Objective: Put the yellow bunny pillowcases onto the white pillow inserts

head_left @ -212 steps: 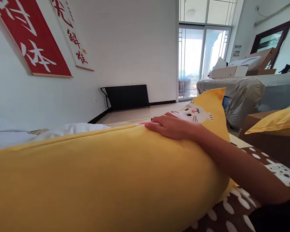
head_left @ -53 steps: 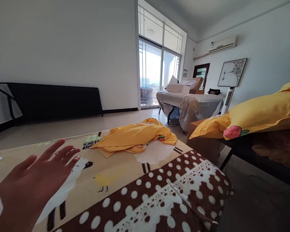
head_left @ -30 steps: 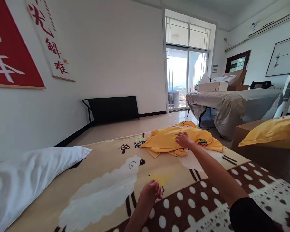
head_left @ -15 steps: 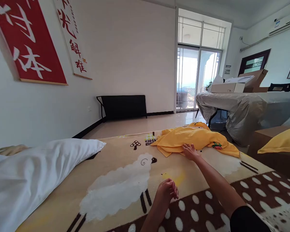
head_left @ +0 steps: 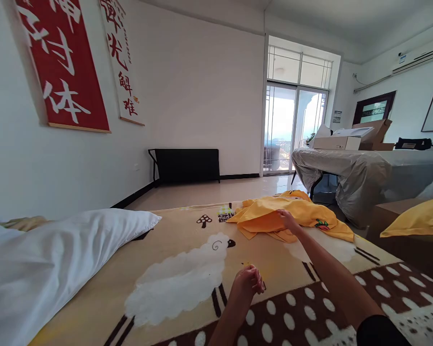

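A crumpled yellow cloth (head_left: 310,216) with an orange-and-green print lies at the far edge of the beige sheep-patterned blanket (head_left: 176,245). My right hand (head_left: 286,221) reaches to its near edge, fingers closed on the fabric, which is raised a little there; the fingertips are partly hidden by the cloth. Nearer to me, my left hand (head_left: 247,281) hovers over or rests on the blanket, fingers curled together with nothing seen in them. Whether it touches the blanket I cannot tell.
A white pillow (head_left: 72,250) lies on the left. At right, a yellow pillow (head_left: 418,217) sits on a cardboard box (head_left: 386,211). Behind stands a plastic-covered table (head_left: 346,163) bearing boxes. A black folded table (head_left: 187,165) leans against the wall.
My right hand has gone from lying flat at the yellow cloth's edge to gripping and lifting that edge slightly. My left hand stays about where it was. The view has tilted up slightly.
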{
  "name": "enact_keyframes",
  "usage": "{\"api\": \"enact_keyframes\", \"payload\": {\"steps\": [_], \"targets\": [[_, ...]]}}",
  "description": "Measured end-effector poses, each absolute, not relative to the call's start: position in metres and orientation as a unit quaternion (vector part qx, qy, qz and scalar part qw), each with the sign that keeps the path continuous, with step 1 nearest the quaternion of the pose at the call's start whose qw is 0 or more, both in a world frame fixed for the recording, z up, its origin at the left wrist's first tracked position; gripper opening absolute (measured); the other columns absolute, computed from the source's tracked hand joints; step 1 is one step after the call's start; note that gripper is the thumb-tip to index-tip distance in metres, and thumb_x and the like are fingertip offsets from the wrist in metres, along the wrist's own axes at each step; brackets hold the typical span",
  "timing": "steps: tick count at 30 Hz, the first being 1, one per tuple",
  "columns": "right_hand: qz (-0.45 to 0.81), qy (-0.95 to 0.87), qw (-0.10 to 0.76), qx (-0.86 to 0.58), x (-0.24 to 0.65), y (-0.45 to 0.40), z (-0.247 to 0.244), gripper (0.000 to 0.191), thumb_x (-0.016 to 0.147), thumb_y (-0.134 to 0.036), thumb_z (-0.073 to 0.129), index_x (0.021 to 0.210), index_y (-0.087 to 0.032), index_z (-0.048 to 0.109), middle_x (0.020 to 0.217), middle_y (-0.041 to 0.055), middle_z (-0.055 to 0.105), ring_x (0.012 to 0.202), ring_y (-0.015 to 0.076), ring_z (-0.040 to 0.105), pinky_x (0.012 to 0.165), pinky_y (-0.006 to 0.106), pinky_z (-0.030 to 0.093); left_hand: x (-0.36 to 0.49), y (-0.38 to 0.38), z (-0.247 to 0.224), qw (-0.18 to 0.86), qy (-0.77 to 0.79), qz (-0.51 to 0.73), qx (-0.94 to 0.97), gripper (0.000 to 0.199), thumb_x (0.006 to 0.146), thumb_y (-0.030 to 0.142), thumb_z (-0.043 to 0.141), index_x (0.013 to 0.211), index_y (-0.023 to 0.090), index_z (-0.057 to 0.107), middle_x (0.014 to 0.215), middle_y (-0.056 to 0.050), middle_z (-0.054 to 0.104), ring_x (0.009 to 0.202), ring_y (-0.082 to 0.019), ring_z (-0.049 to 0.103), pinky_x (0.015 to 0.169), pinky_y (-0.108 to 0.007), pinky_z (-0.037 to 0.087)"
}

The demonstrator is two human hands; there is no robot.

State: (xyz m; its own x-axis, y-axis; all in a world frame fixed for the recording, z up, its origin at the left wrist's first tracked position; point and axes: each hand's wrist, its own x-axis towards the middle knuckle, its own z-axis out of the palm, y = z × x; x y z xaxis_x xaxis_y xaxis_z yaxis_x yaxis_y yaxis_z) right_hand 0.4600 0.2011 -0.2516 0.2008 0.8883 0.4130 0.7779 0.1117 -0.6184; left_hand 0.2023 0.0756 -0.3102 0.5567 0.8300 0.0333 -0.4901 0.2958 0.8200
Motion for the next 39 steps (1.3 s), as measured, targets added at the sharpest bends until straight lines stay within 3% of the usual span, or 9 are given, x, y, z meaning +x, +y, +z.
{"api": "enact_keyframes", "payload": {"steps": [7, 12, 15, 20, 27, 30, 33, 36, 39], "targets": [[0.158, -0.595, 0.605, -0.504, 0.483, 0.160, -0.178, 0.054, 0.081, -0.055, 0.045, 0.113, -0.016, 0.064, 0.116, 0.0133, 0.064, 0.107, 0.0242, 0.060, 0.089, 0.038, 0.046, 0.200, 0.074, -0.301, 0.780, 0.191, 0.422, 0.420, 0.030, 0.058, 0.039, 0.068, 0.054, 0.016, 0.051, 0.049, 0.000, 0.052, 0.045, -0.014, 0.052, 0.049, -0.025, 0.029], [0.201, -0.627, 0.652, -0.374, 0.443, 0.089, -0.179, 0.040, 0.081, -0.048, 0.055, 0.109, -0.022, 0.067, 0.122, 0.0080, 0.061, 0.112, 0.0232, 0.056, 0.101, 0.040, 0.040, 0.198, 0.061, -0.291, 0.789, 0.186, 0.417, 0.410, 0.024, 0.075, 0.036, 0.061, 0.088, 0.016, 0.061, 0.079, -0.008, 0.068, 0.067, -0.018, 0.062, 0.055, -0.025, 0.036], [0.272, -0.689, 0.598, -0.305, 0.395, 0.033, -0.208, 0.029, 0.088, -0.037, 0.052, 0.108, -0.024, 0.068, 0.126, 0.0058, 0.058, 0.119, 0.0217, 0.051, 0.103, 0.038, 0.039, 0.200, 0.057, -0.287, 0.815, 0.197, 0.414, 0.354, 0.034, 0.080, 0.044, 0.054, 0.101, 0.017, 0.062, 0.097, -0.015, 0.069, 0.080, -0.024, 0.065, 0.056, -0.029, 0.043], [0.319, -0.811, 0.418, -0.258, 0.340, -0.013, -0.236, 0.030, 0.093, -0.033, 0.044, 0.111, -0.023, 0.066, 0.117, 0.0058, 0.063, 0.109, 0.0167, 0.057, 0.099, 0.032, 0.044, 0.200, 0.057, -0.281, 0.807, 0.212, 0.476, 0.278, 0.026, 0.078, 0.044, 0.055, 0.090, 0.023, 0.066, 0.090, -0.007, 0.070, 0.093, -0.026, 0.065, 0.067, -0.035, 0.053], [0.280, -0.820, 0.415, -0.277, 0.339, -0.003, -0.246, 0.026, 0.081, -0.014, 0.052, 0.102, -0.019, 0.067, 0.107, 0.0049, 0.066, 0.102, 0.0158, 0.060, 0.095, 0.028, 0.045, 0.201, 0.060, -0.273, 0.772, 0.293, 0.522, 0.214, 0.024, 0.084, 0.027, 0.054, 0.087, 0.009, 0.068, 0.082, -0.011, 0.071, 0.074, -0.021, 0.067, 0.064, -0.029, 0.054], [0.211, -0.834, 0.407, -0.308, 0.339, -0.003, -0.257, 0.029, 0.078, -0.013, 0.055, 0.105, -0.018, 0.064, 0.107, 0.0064, 0.063, 0.103, 0.0165, 0.057, 0.094, 0.027, 0.045, 0.201, 0.059, -0.269, 0.739, 0.331, 0.557, 0.183, 0.022, 0.086, 0.021, 0.049, 0.083, 0.009, 0.068, 0.077, -0.009, 0.070, 0.065, -0.017, 0.065, 0.063, -0.028, 0.054], [0.064, -0.822, 0.410, -0.389, 0.338, 0.001, -0.269, 0.041, 0.077, -0.014, 0.054, 0.118, -0.018, 0.055, 0.117, 0.0106, 0.055, 0.111, 0.0218, 0.050, 0.098, 0.036, 0.041, 0.201, 0.055, -0.262, 0.697, 0.332, 0.608, 0.186, 0.021, 0.085, 0.018, 0.049, 0.081, 0.010, 0.068, 0.069, -0.006, 0.067, 0.059, -0.014, 0.060, 0.057, -0.024, 0.051], [-0.075, -0.768, 0.413, -0.484, 0.343, 0.013, -0.280, 0.062, 0.074, -0.029, 0.062, 0.132, -0.016, 0.042, 0.131, 0.0164, 0.046, 0.120, 0.0321, 0.039, 0.102, 0.051, 0.031, 0.200, 0.047, -0.253, 0.662, 0.332, 0.625, 0.247, 0.023, 0.081, 0.030, 0.058, 0.076, 0.010, 0.069, 0.064, -0.005, 0.063, 0.059, -0.014, 0.056, 0.055, -0.023, 0.048], [-0.158, -0.720, 0.402, -0.543, 0.358, 0.030, -0.287, 0.071, 0.075, -0.033, 0.062, 0.137, -0.014, 0.036, 0.135, 0.0177, 0.044, 0.123, 0.0343, 0.036, 0.101, 0.052, 0.027, 0.195, 0.038, -0.243, 0.616, 0.335, 0.633, 0.330, 0.035, 0.066, 0.046, 0.073, 0.066, 0.011, 0.069, 0.064, -0.005, 0.061, 0.065, -0.015, 0.055, 0.060, -0.022, 0.048]]}}
